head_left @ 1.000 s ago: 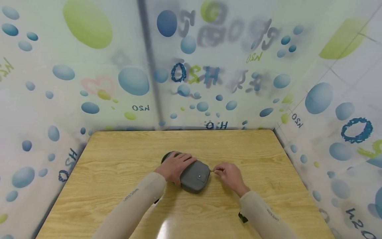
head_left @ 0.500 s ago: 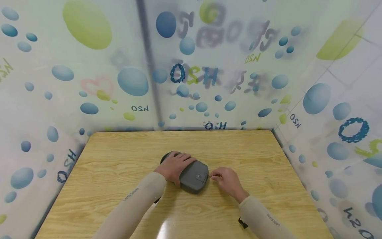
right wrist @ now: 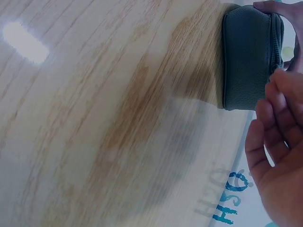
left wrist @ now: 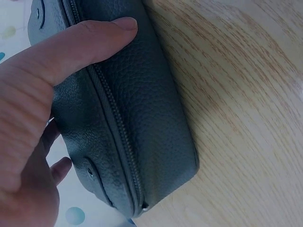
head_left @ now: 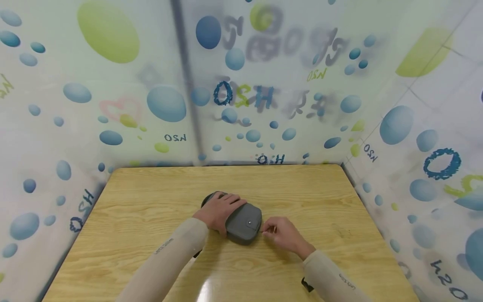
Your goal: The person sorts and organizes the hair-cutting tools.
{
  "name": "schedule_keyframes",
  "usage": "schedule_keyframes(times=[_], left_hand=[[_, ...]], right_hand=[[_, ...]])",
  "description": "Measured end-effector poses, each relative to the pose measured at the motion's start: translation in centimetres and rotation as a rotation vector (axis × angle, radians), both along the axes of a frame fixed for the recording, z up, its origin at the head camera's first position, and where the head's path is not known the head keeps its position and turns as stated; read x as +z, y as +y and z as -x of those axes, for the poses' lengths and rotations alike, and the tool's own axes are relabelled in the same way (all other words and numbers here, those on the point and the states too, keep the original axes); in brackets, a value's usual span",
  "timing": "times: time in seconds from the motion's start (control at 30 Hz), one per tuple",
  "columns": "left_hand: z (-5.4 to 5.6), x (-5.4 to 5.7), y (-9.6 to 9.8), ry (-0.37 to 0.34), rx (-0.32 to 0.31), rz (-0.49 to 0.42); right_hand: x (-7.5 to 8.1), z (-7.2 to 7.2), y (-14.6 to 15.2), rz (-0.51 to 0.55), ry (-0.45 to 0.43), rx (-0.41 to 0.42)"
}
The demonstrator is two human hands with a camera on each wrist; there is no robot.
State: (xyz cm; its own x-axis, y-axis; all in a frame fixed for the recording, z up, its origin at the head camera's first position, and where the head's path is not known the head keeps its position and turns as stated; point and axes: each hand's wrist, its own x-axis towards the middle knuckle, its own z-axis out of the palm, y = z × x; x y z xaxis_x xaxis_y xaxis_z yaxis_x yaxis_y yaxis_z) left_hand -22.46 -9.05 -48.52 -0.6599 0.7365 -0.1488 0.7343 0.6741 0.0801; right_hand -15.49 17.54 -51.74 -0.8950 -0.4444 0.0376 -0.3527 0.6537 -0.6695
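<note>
A dark grey leather zip pouch (head_left: pixel 245 222) lies on the wooden table, with a small snap tab on its top. My left hand (head_left: pixel 220 212) grips it from the left, fingers across the top. In the left wrist view, the thumb presses the pouch's side (left wrist: pixel 151 118) just over the zipper (left wrist: pixel 118 127), whose teeth look closed along this side. At the pouch's right end, my right hand (head_left: pixel 284 235) has curled fingers and pinches the zipper pull, which the fingertips mostly hide. The right wrist view shows that hand (right wrist: pixel 284 156) beside the pouch's end (right wrist: pixel 246 61).
The wooden table (head_left: pixel 151 197) stretches around both hands, its far edge against a wall (head_left: pixel 124 75) printed with bubbles and lettering. Another printed wall (head_left: pixel 426 167) runs along the right side. A bright reflection (head_left: pixel 204 289) shows near the front.
My right hand has moved nearer to me and slightly left, along the pouch's right end. The left hand keeps its hold, and the pouch stays almost in place.
</note>
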Motion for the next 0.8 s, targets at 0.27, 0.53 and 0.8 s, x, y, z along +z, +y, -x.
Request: schedule_keyframes(times=[0.27,0.53,0.8], left_hand=[[0.1,-0.1,0.0,-0.01,0.005,-0.007],[0.1,0.1,0.2,-0.01,0.007,-0.007],[0.2,0.3,0.3,-0.008,0.022,0.021]], right_hand=[[-0.1,-0.2,-0.4,0.03,-0.066,0.089],[-0.1,-0.9,-0.9,0.08,-0.056,0.082],[-0.1,-1.6,-1.6,0.049,-0.032,0.036]])
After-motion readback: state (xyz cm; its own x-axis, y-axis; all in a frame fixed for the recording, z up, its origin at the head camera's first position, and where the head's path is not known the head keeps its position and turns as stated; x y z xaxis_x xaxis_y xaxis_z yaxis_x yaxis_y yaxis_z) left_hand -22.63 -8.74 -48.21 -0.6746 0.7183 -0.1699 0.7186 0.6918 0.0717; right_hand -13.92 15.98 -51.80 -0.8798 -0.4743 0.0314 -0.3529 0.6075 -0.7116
